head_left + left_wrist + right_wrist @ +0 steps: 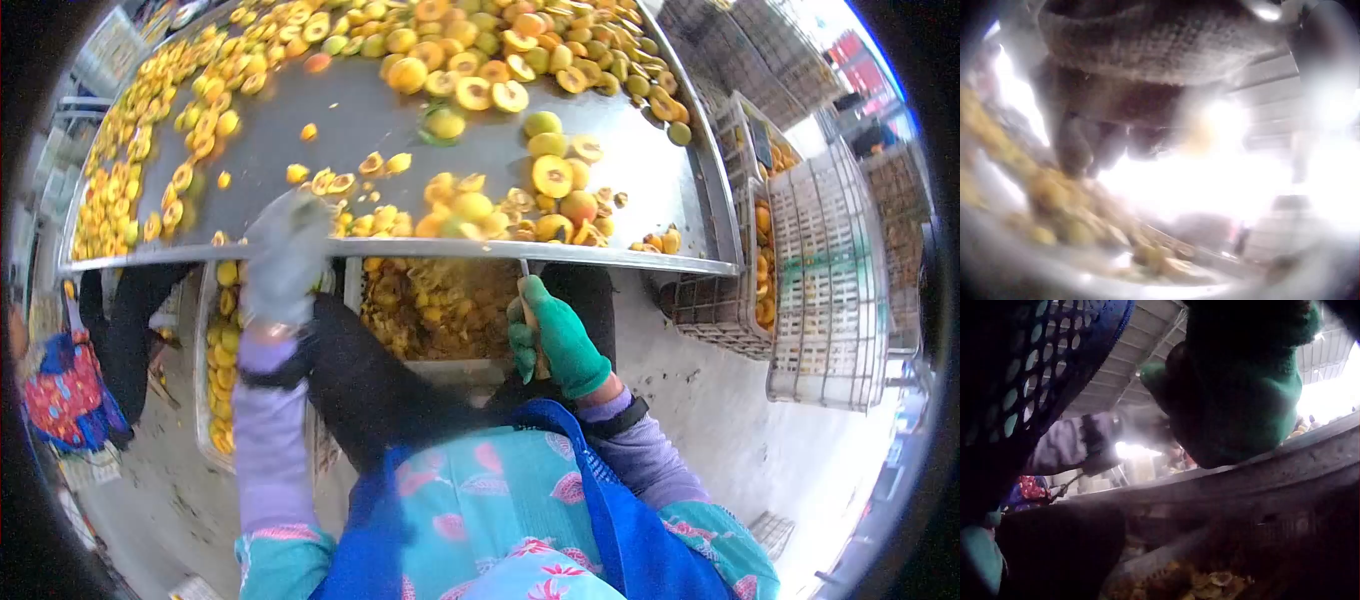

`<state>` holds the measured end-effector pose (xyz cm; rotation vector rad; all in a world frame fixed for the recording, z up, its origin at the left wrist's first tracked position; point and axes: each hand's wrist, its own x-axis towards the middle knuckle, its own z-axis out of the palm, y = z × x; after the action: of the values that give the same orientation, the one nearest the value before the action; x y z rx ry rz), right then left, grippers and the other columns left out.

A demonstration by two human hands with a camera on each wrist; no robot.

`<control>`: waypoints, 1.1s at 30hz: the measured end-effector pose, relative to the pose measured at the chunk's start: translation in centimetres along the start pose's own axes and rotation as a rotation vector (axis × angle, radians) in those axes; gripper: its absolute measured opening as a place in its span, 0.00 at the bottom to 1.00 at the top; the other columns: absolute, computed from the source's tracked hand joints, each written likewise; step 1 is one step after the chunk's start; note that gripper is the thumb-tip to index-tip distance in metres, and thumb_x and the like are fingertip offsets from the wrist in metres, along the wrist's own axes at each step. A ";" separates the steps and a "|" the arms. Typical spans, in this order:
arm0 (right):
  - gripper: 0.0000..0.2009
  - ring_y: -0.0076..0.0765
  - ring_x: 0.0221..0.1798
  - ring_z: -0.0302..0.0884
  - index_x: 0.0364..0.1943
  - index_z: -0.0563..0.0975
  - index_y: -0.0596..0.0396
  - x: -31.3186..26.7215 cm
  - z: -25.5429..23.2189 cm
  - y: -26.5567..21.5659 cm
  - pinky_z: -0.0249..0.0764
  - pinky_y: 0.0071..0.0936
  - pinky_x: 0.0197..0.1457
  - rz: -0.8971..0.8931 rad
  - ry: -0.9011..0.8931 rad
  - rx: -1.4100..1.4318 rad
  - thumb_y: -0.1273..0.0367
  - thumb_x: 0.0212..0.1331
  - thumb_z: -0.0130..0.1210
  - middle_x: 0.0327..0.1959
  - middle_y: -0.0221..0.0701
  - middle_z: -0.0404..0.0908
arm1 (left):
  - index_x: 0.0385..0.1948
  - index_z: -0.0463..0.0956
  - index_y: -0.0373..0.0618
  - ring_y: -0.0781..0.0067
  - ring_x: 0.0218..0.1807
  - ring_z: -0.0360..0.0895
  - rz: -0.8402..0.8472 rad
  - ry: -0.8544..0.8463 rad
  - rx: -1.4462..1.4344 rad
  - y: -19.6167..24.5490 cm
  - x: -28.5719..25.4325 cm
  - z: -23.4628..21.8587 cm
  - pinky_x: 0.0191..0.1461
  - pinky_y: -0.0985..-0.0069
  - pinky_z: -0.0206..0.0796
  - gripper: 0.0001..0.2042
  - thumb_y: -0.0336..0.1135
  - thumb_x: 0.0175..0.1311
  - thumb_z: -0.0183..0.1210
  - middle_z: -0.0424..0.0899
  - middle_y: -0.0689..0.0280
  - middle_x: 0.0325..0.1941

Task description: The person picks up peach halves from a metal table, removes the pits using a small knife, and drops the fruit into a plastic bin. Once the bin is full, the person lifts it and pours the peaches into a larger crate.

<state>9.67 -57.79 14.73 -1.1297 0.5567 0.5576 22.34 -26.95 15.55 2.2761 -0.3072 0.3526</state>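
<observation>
My left hand (288, 255), in a pale grey glove and blurred, is over the front edge of the metal table (360, 110), beside some cut yellow fruit (335, 184). The left wrist view has the dark glove (1154, 47) above blurred fruit (1072, 212); whether its fingers hold anything cannot be made out. A green glove covers my right hand (562, 338), which grips a slim tool by its handle (540, 350) just in front of the table edge. In the right wrist view this hand (1235, 400) is in shadow and the tool is not discernible.
Halved and whole fruit (472, 92) lies along the table's back and left. Below the edge are a bin of fruit scraps (440, 310) and a crate of yellow fruit (222, 370). Stacked crates (825, 270) stand at right. Another person's patterned clothing (65, 395) shows at left.
</observation>
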 end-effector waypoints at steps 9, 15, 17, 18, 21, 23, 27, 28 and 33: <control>0.17 0.30 0.23 0.73 0.33 0.72 0.56 1.2 -5.9 -3.5 0.68 0.28 0.25 -0.582 0.292 -0.117 0.56 0.70 0.44 0.20 0.29 0.71 | 0.39 0.75 0.40 0.48 0.44 0.79 0.255 -0.521 0.409 15.0 12.7 26.0 0.47 0.59 0.70 0.16 0.40 0.51 0.58 0.81 0.47 0.43; 0.12 0.60 0.30 0.75 0.38 0.71 0.57 4.9 -3.1 -4.6 0.68 0.49 0.30 -1.007 0.369 -0.767 0.62 0.67 0.46 0.28 0.52 0.76 | 0.42 0.77 0.42 0.68 0.41 0.80 0.413 -0.278 0.010 12.5 7.2 16.2 0.49 0.74 0.72 0.13 0.38 0.59 0.57 0.83 0.60 0.39; 0.13 0.62 0.29 0.75 0.39 0.71 0.58 5.8 -1.8 -3.4 0.68 0.49 0.29 -1.085 0.291 -0.953 0.60 0.68 0.45 0.28 0.53 0.76 | 0.40 0.77 0.41 0.73 0.39 0.80 0.419 -0.176 -0.098 12.3 4.1 14.3 0.47 0.74 0.72 0.12 0.40 0.65 0.52 0.83 0.62 0.38; 0.16 0.64 0.30 0.75 0.42 0.71 0.60 5.8 -1.2 -2.7 0.68 0.50 0.30 -0.966 0.236 -0.881 0.58 0.69 0.44 0.27 0.55 0.75 | 0.40 0.77 0.41 0.74 0.38 0.80 0.181 -0.203 -0.303 12.6 2.6 14.1 0.46 0.74 0.73 0.13 0.41 0.68 0.50 0.83 0.63 0.37; 0.18 0.65 0.33 0.75 0.44 0.71 0.61 4.2 0.6 -1.7 0.68 0.51 0.31 -0.872 0.156 -0.597 0.57 0.69 0.43 0.27 0.56 0.75 | 0.38 0.79 0.40 0.75 0.37 0.77 -0.111 -0.188 -0.660 13.3 0.4 12.8 0.43 0.75 0.71 0.18 0.46 0.72 0.45 0.82 0.64 0.35; 0.19 0.65 0.35 0.76 0.45 0.71 0.63 3.7 1.5 -1.1 0.69 0.50 0.32 -0.811 0.130 -0.509 0.57 0.69 0.43 0.30 0.56 0.76 | 0.38 0.80 0.41 0.80 0.35 0.74 -0.306 -0.099 -0.810 13.3 -0.2 12.9 0.41 0.78 0.67 0.15 0.43 0.70 0.50 0.82 0.68 0.34; 0.18 0.37 0.28 0.67 0.41 0.72 0.62 3.2 2.9 -0.6 0.66 0.32 0.29 -0.833 0.116 -0.486 0.58 0.70 0.41 0.25 0.39 0.75 | 0.38 0.81 0.41 0.84 0.31 0.71 -0.335 -0.043 -0.775 14.3 -0.7 11.9 0.37 0.82 0.66 0.16 0.46 0.69 0.52 0.83 0.70 0.31; 0.18 0.23 0.23 0.63 0.39 0.73 0.61 3.2 3.2 -0.4 0.64 0.24 0.27 -0.864 0.107 -0.507 0.58 0.71 0.40 0.22 0.31 0.75 | 0.38 0.81 0.41 0.84 0.30 0.70 -0.304 -0.041 -0.707 14.3 -0.6 11.7 0.36 0.82 0.66 0.16 0.45 0.69 0.52 0.83 0.70 0.31; 0.22 0.24 0.14 0.64 0.34 0.73 0.54 1.5 5.5 -1.1 0.62 0.22 0.15 -0.393 -0.204 -0.078 0.50 0.70 0.38 0.17 0.25 0.71 | 0.38 0.80 0.40 0.79 0.33 0.76 -0.271 0.006 -0.729 12.6 -0.7 10.9 0.38 0.79 0.69 0.14 0.42 0.69 0.52 0.85 0.68 0.33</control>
<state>12.23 -52.82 16.30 -1.2020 0.1305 0.3489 19.18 -43.29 16.86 1.5693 -0.0930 0.0792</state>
